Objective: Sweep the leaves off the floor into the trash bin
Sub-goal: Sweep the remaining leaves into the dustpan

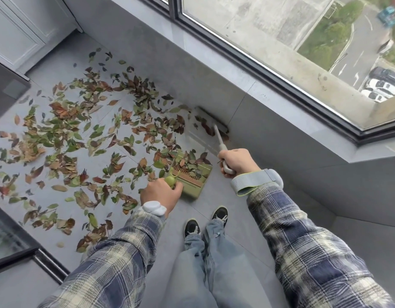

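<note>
Head view, looking down at a grey tile floor [236, 221] by a low wall under a window [281, 41].

Left hand [161, 193] grips the round green handle end [169, 180] of a green dustpan [193, 177], fingers curled round it. Dustpan sits flat on the floor just ahead of the shoes [192, 226], its open mouth facing the leaf spread. A few green and red-brown leaves already lie inside it.

Right hand [236, 161] is clamped round the pale broom handle [219, 138] in a fist. Handle slants away and down to the broom head [211, 117], which sits on the floor against the base of the wall. Some dark red leaves lie just beside the head.

The hands are apart, dustpan between them and slightly forward.

Leaves [80, 130]: a mix of green, brown and red, scattered wide over the floor left of the dustpan, thickest in the middle, thinner toward the white cabinet door [14, 36] at top left. Nearest ones touch the dustpan mouth.

Both arms are in blue-and-cream plaid sleeves. Grey strap [254, 181] on the right wrist, white band [154, 206] on the left. Blue jeans, dark shoes with pale laces. Dark-framed glass panel [5, 236] at bottom left. Through the window: road, grass and parked cars far below.
</note>
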A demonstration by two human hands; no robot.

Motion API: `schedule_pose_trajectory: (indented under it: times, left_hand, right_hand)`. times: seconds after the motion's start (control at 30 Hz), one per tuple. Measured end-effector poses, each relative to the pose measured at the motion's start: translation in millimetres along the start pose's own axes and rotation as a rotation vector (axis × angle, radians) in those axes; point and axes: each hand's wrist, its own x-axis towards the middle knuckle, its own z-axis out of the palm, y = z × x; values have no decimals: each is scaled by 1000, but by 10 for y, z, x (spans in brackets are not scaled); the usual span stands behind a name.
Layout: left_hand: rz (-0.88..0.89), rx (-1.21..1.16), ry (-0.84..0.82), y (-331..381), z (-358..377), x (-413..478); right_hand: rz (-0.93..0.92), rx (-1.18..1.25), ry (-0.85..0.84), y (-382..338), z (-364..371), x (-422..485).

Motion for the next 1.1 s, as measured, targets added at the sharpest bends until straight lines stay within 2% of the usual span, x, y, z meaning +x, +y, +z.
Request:
schedule_pose_trajectory:
  times: [0.2, 0.43, 0.63, 0.97, 1.1]
  left_hand:
    - [-4, 4, -8, 23, -19, 19]
    - [-27, -22, -22, 4, -18, 31]
    - [-17, -14, -32, 29, -35, 23]
    - [-27, -40, -39, 60, -102, 6]
    - [-24, -43, -36, 34, -105, 4]
  right_hand:
    - [53, 26, 16, 153, 74, 141]
    - [112, -145, -72, 67, 67, 135]
    - [96, -101, -40, -236, -117, 46]
    - [-1, -39, 112, -32, -9, 176]
    - [49, -51, 78, 125, 57, 325]
